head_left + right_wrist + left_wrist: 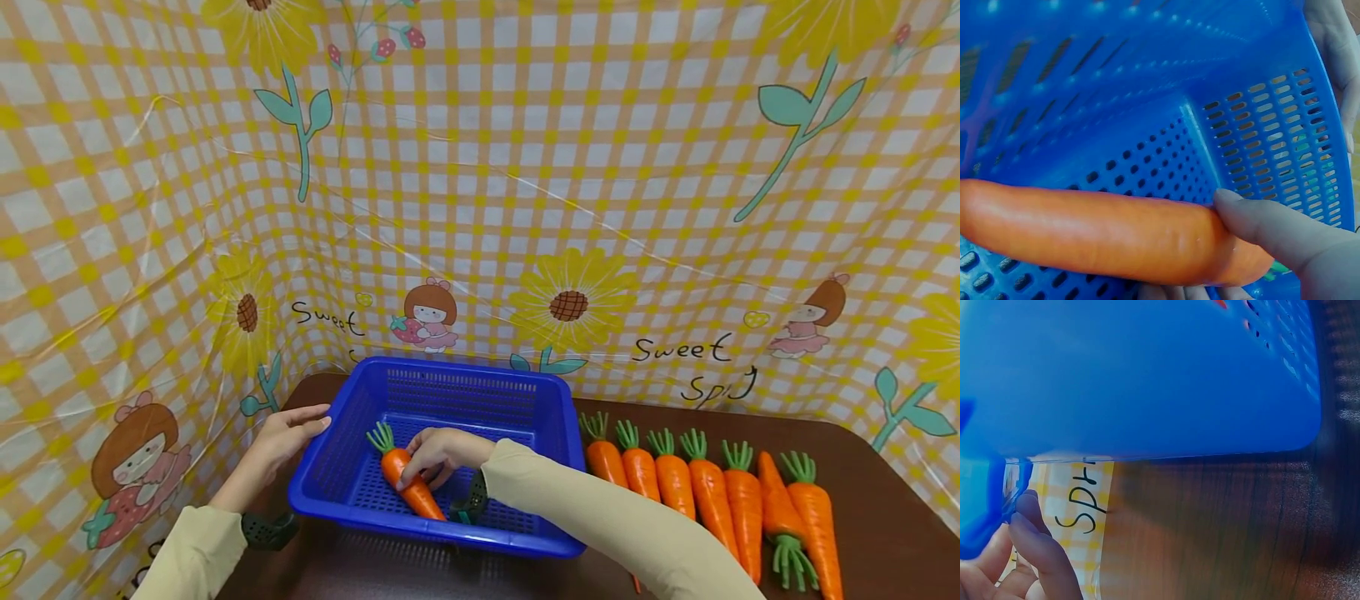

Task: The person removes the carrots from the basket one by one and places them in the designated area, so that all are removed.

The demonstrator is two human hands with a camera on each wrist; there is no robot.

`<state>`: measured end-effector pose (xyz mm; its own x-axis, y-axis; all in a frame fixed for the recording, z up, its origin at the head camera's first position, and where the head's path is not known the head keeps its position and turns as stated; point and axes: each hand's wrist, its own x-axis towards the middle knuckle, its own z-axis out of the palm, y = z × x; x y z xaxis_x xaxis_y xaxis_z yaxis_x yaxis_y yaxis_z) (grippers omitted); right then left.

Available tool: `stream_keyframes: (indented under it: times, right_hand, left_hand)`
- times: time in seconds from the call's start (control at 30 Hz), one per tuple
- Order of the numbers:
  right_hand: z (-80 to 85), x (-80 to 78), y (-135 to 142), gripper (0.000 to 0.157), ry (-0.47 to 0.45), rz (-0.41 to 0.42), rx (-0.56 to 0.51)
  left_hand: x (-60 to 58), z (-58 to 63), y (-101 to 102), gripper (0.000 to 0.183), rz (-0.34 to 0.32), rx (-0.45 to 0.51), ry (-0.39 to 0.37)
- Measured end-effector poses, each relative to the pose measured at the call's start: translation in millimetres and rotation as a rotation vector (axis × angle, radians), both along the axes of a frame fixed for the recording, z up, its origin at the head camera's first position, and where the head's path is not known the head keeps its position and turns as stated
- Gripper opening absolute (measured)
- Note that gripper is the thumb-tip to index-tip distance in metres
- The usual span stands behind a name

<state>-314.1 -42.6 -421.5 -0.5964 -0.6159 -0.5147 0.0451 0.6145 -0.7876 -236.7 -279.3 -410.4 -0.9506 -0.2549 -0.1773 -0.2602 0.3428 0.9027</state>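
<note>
Inside a blue plastic basket [442, 533], my right hand [442, 454] grips an orange carrot [420, 495] with a green top. The thumb lies across the carrot near its leafy end in the right wrist view, with other fingertips showing below it. The carrot [1097, 234] is close over the perforated floor, its leaves toward the back left and its tip toward the front rim. On the outside, my left hand [281, 437] touches the basket's left rim with fairly straight fingers. Its fingertips are right at the rim edge in the left wrist view.
Several more carrots [705, 492] lie in a row on the dark brown table [877, 500], right of the basket. One of them [780, 504] points the opposite way, leaves toward the front. A checked, flower-printed cloth [480, 167] hangs behind and at the sides.
</note>
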Motion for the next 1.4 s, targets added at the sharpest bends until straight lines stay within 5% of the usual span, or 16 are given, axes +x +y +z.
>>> stream_keyframes:
  times: [1.4]
  right_hand:
    - [-14.0, 0.9, -1.9, 0.034, 0.007, -0.04, -0.036]
  left_hand:
    - [2.4, 1.2, 3.8, 0.049, 0.035, -0.03, 0.022]
